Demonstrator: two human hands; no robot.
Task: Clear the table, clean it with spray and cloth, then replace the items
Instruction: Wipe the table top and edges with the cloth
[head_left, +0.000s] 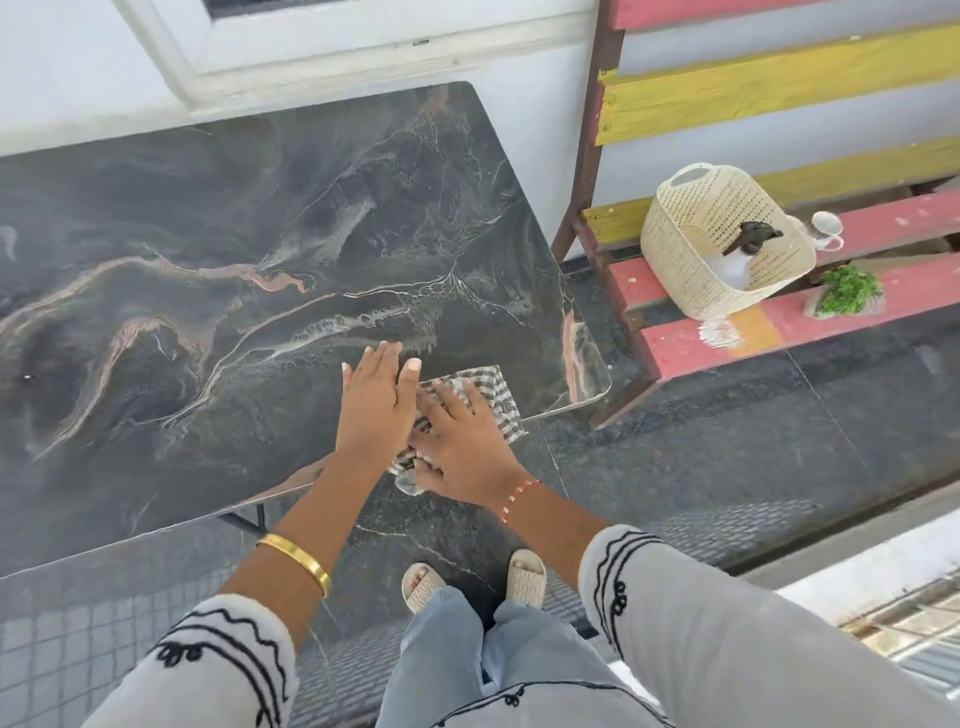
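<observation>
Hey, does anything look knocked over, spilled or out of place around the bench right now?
Yes. The cream basket on the red bench lies tipped on its side, opening facing outward, with a spray bottle inside. A white cup behind it also lies on its side. A whitish patch marks the slat below; I cannot tell whether it is a spill.

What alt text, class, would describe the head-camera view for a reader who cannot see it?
A person's left hand and right hand press flat on a striped cloth at the near right corner of a dark marble-patterned table. A cream basket holding a spray bottle sits on a bench to the right.
</observation>
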